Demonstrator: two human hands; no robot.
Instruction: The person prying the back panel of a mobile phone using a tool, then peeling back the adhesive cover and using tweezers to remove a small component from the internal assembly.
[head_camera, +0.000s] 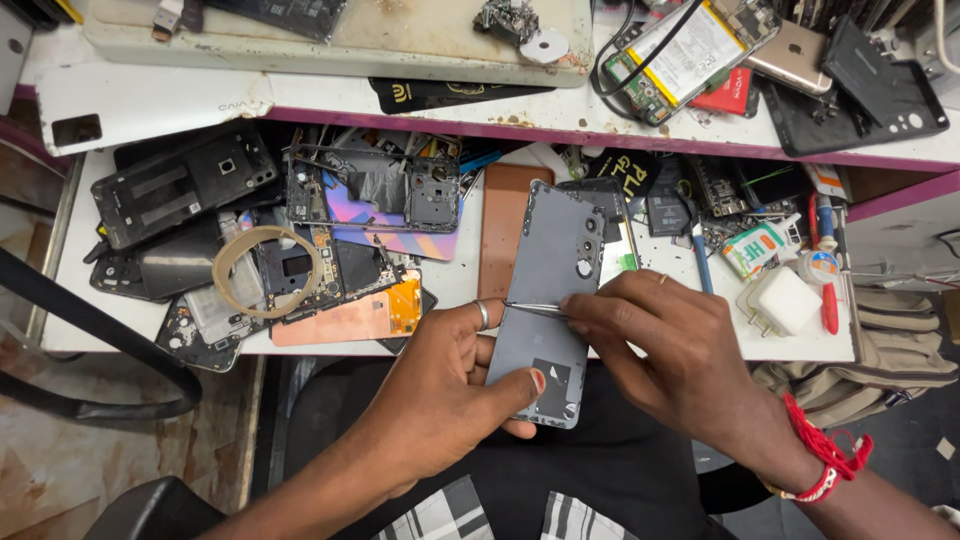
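Left hand grip clenched round grey phone, thumb on back. Right hand grip pinches tweezers flat across phone middle. Step: picking at back. Next likely needs steady, gentle pull. Desk beyond grips.

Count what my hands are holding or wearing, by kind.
phone back: 1
tweezers: 1
rings: 2
red wrist thread: 1
total: 5
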